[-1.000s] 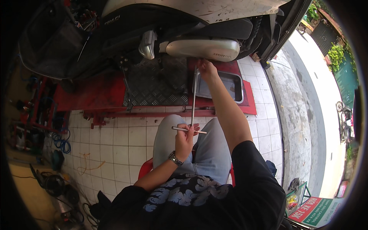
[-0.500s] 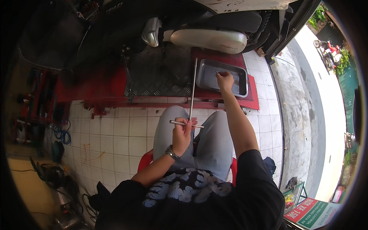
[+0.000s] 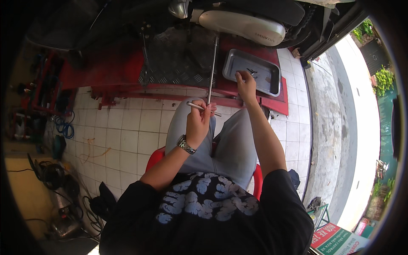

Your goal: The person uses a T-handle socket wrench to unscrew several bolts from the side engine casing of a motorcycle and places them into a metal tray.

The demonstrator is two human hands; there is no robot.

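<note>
Into the metal tray [image 3: 239, 63] small dark parts [image 3: 253, 72] had already been laid, and the silver casing [image 3: 242, 27] was still mounted! The T-handled wrench [image 3: 212, 72] was gripped near its crossbar by the left hand [image 3: 197, 127]; over the tray's near rim, the right hand's [image 3: 246, 88] fingertips were bunched together (whether anything was pinched could not be told).

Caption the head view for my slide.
Left hand holds a T-handled tool; right hand is at a metal tray on a red platform.
</note>
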